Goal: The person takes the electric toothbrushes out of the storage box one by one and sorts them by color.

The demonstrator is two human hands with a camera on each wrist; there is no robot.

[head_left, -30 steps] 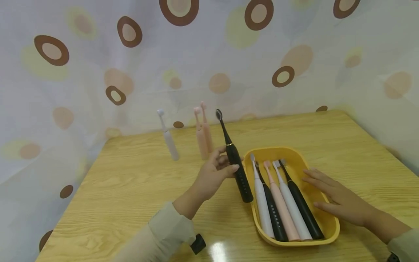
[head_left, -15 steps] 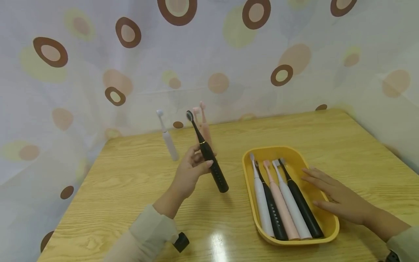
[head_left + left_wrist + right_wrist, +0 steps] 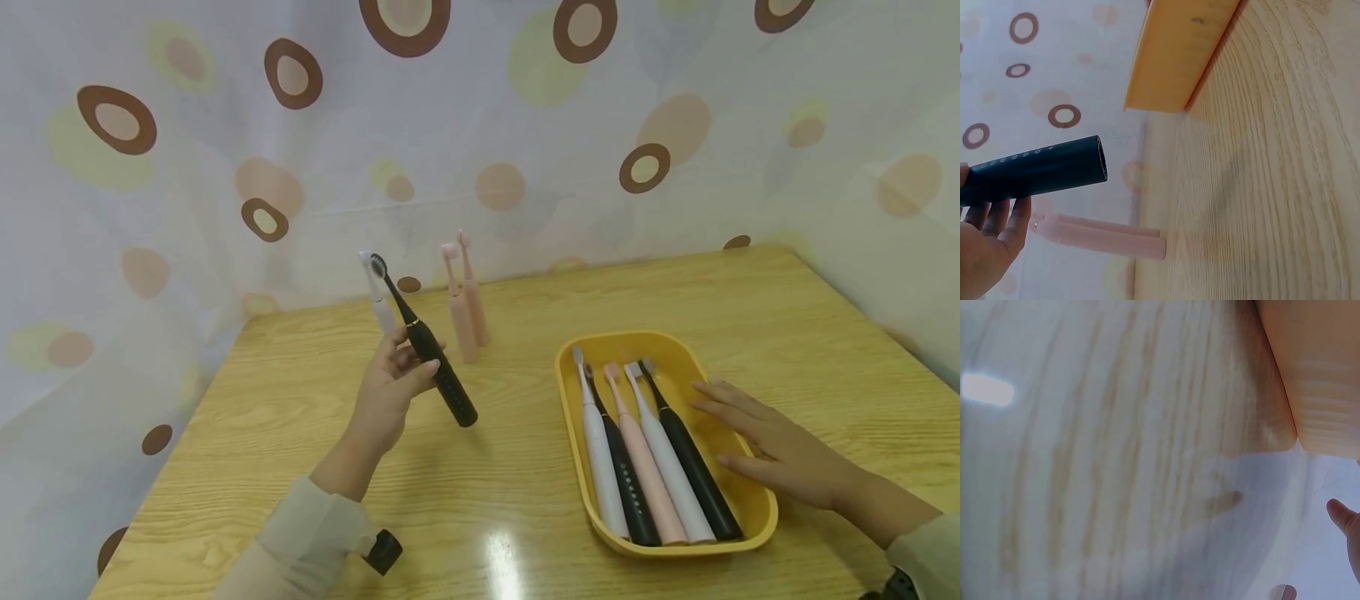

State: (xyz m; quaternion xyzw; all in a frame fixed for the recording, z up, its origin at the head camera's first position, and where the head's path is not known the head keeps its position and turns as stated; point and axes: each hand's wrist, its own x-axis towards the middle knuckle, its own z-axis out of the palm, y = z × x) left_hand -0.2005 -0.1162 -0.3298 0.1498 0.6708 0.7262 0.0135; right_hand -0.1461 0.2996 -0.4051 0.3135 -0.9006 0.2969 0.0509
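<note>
My left hand (image 3: 386, 392) grips a black electric toothbrush (image 3: 442, 375) by its handle, bristles up and tilted to the left, held above the table. The left wrist view shows the lower end of this black handle (image 3: 1054, 169) off the wood. Behind it a white toothbrush (image 3: 382, 312) stands upright, partly hidden by the hand. Two pink toothbrushes (image 3: 463, 325) stand close together to its right. My right hand (image 3: 787, 454), fingers extended, is at the right side of a yellow tray (image 3: 573, 450); whether it touches the rim I cannot tell.
Inside the tray several toothbrushes lie side by side: white, black and a pink one (image 3: 651, 475). The wooden table (image 3: 300, 433) runs back to a patterned cloth (image 3: 480, 125) hanging behind it. A black wrist strap piece (image 3: 384, 552) sits at my left cuff.
My left hand has carried the black toothbrush leftward from beside the tray, past the pink toothbrushes, to in front of the white one. The right hand has stayed in place.
</note>
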